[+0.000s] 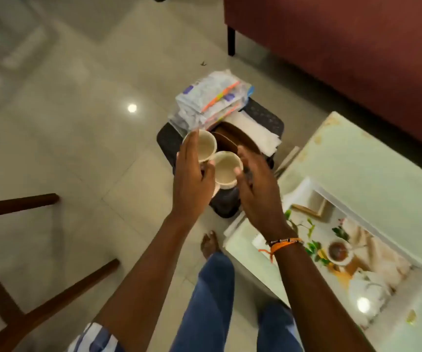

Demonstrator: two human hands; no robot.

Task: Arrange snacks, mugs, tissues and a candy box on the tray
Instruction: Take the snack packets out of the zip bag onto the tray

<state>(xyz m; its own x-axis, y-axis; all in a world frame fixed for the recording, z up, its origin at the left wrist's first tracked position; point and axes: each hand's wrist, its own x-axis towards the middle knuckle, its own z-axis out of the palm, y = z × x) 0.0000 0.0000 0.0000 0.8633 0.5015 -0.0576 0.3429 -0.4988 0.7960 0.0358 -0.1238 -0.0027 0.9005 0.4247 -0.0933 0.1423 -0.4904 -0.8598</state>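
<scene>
**Two mugs in hand above the stool**

Left hand (192, 171) gripped one cream mug (206, 146), fingers curled round its far side. Right hand (255, 184) held the second mug (226, 167), thumb on the rim. Both mugs hung over a dark stool (263, 115) bearing snack packets (209, 97), tissues (258, 135) and a brown tray (232, 138). Best practice: keep mugs upright and apart, lower onto bare tray, clear of the packets.

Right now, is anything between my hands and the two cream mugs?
No. The left hand already grips the farther mug, and the right hand touches the nearer mug with its thumb at the rim. Snack packets and a brown plate lie behind the mugs, not in between.
</scene>
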